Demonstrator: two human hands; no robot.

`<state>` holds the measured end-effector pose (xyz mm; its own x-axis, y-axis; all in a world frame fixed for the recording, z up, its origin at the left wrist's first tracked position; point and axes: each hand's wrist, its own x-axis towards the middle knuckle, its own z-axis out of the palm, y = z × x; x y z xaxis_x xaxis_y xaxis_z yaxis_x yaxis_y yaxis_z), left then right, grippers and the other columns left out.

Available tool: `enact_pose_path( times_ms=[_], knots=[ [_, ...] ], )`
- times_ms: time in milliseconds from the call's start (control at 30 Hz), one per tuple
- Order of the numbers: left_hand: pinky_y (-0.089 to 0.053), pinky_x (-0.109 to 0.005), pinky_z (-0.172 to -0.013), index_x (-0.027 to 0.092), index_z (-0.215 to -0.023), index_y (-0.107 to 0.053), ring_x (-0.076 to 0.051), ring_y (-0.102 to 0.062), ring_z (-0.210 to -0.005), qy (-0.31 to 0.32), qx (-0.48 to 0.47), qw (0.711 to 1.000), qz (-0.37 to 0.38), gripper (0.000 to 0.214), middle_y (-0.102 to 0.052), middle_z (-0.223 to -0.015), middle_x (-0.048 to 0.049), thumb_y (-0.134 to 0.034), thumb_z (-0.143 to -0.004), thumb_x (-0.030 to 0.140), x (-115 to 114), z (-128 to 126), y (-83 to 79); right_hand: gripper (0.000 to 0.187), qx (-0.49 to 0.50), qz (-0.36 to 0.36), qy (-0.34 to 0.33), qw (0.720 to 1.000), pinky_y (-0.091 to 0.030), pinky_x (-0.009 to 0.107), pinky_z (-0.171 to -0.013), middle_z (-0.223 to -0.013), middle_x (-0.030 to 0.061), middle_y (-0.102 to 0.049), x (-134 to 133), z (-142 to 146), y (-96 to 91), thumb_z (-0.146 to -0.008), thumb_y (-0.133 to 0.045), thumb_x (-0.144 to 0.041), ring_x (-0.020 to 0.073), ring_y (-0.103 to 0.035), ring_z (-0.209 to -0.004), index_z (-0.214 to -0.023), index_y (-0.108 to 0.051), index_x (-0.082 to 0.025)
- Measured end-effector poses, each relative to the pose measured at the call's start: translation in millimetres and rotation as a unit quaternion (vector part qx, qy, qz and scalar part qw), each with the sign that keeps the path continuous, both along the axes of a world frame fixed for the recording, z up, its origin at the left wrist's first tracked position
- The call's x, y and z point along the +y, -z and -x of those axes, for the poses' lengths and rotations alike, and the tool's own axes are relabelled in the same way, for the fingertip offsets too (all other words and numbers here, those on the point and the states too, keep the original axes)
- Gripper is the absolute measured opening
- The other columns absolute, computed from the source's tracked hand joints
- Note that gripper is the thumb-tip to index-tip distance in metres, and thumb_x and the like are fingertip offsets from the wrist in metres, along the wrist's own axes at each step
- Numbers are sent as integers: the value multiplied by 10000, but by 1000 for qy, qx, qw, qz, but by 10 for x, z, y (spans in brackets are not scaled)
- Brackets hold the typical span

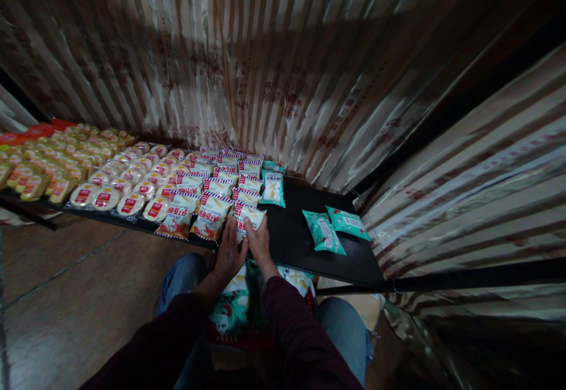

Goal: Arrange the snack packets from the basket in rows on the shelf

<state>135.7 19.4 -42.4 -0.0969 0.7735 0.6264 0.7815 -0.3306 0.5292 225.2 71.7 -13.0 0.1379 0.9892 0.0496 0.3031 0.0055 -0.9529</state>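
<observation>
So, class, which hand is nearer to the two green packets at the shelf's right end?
Right. The right hand touches the right side of a white packet, left of the green packets; the left hand is farther left, on that packet's left side.

Back curtain [243, 36]: pleated, pale and brown stripes, faint reddish print
Right curtain [464, 172]: similar stripes, paler sheen
Shelf board [292, 231]: black, with a dark slanting post [442, 119] and dark lower rail [464, 276]
Floor [57, 331]: brown, thin dark seams
Light: dim, upper right corner nearly black
</observation>
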Motion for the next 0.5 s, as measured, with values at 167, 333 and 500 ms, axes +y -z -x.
enact_pose_path(
  times_ms=[167,333,500],
  knots=[
    [-363,-481,-1076,147,-1462,-35,-272,-212,-1396,12,0,1000,-16,660,-229,-1496,-205,-404,-917,196,-19,-4,-6,512,-45,1,6,999,-476,334,-822,-1043,109,-668,6,21,-23,-776,-537,-528,234,-637,-951,-1140,-485,-171],
    [-364,-484,-1078,126,-1459,-69,-281,-193,-1400,13,26,1000,-3,644,-184,-1510,-208,-407,-914,188,-37,23,14,545,-60,5,19,998,-477,351,-830,-1051,128,-663,31,41,-6,-766,-525,-550,245,-634,-957,-1145,-481,-160],
    [-360,-474,-1080,107,-1456,-85,-288,-170,-1405,9,46,999,3,638,-164,-1515,-212,-408,-911,180,-32,28,10,554,-69,-8,21,997,-482,353,-814,-1025,115,-664,66,39,24,-759,-528,-553,241,-632,-935,-1152,-475,-166]
  ],
)
